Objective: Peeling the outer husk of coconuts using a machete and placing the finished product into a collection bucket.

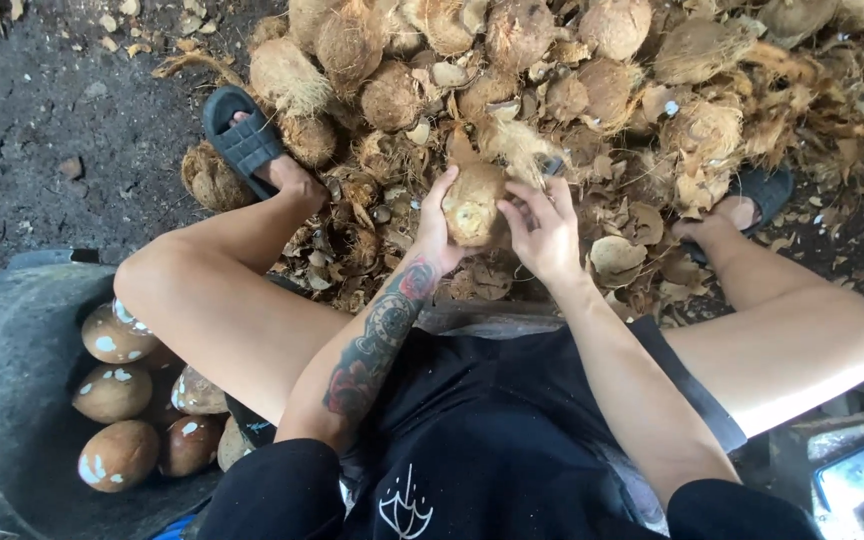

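I sit with my knees apart over a heap of coconut husks. My left hand [434,228] grips the left side of a partly husked coconut [472,203], holding it upright between my legs. Against the coconut's right side, my right hand [544,228] has its fingers curled around a strip of fibrous husk [517,150] that still hangs from the top. Part of the coconut's pale inner shell shows between the two hands.
A pile of brown unhusked coconuts [512,50] and torn husk pieces [642,225] lies ahead. At lower left, a dark tub [2,400] holds several peeled coconuts [112,395]. My feet wear dark sandals [242,140]. Bare dark ground [42,120] lies at upper left.
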